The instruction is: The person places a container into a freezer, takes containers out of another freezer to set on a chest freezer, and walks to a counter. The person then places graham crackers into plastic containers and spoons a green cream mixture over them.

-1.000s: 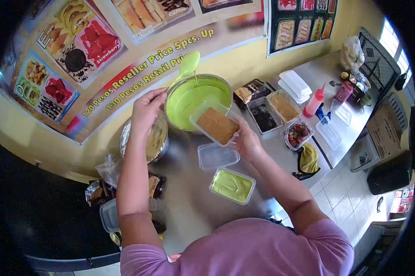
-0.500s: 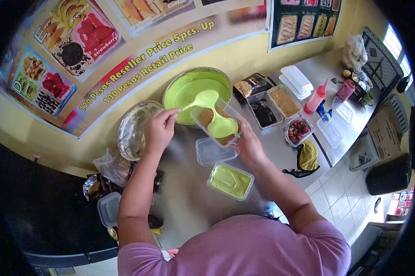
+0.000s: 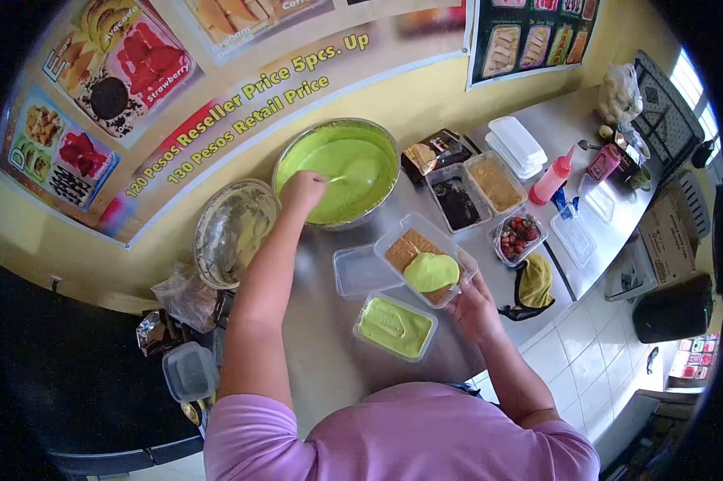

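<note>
Metal bowl, pale smears inside (image 3: 234, 232), left of centre. Left hand (image 3: 303, 192), upper middle: fingers closed round a spoon (image 3: 337, 179) over green cream (image 3: 352, 164) in a large bowl (image 3: 279, 152). Lidless tub of green cream (image 3: 395, 327), lower middle, on the bench (image 3: 313, 321). Right hand (image 3: 475, 309), right of centre: fingers gripping the edge of a clear tub (image 3: 467, 260), tilted, holding brown crackers (image 3: 407, 247) under a green dollop (image 3: 432, 272). Strawberries (image 3: 518, 236), further right.

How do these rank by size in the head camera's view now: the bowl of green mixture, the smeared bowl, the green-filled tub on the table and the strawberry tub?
1. Bowl of green mixture
2. Smeared bowl
3. Green-filled tub
4. Strawberry tub
</note>
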A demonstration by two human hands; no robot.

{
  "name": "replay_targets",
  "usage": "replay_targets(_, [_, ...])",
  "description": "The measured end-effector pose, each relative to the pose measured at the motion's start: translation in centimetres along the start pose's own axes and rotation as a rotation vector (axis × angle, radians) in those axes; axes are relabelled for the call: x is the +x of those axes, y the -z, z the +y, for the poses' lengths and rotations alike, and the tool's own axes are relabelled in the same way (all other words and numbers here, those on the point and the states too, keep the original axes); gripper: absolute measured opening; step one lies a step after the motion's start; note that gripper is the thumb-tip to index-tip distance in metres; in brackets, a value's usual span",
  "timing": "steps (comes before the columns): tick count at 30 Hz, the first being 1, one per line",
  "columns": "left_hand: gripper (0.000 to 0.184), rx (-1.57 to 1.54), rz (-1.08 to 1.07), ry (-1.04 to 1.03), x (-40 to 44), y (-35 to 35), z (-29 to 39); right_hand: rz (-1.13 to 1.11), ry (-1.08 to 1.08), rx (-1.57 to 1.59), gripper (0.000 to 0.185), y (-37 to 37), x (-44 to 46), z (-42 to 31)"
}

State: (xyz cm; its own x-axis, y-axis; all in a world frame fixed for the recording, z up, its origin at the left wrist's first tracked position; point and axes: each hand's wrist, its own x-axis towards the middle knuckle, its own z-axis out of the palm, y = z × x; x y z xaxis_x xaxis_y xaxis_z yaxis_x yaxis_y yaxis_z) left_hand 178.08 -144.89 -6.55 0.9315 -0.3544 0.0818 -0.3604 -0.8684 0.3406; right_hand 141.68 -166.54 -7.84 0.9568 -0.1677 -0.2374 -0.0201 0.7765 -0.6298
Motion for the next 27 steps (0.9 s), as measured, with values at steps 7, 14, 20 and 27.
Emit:
replay_targets(7, [0.022, -0.51, 0.124, 0.017, -2.8, 4.3, -1.9, -0.081, 0.022, 0.013, 0.05, -2.3, 2.4, 0.3])
replay_targets(14, [0.022, -0.908, 0.177, -0.004, -10.5, 15.0, 3.7, -0.136, 0.087, 0.013, 0.055, -6.7, 7.8, 1.9])
replay_targets(20, [0.021, -0.758, 0.126, -0.052, -19.8, 15.5, 4.2, -0.285, 0.1, 0.0, 0.055, -9.3, 7.0, 3.0])
replay_targets(27, [0.013, -0.106, 0.395, -0.3, -27.5, 15.6, 6.0, -0.314, 0.015, 0.045, 0.055, -9.6, 2.0, 5.0])
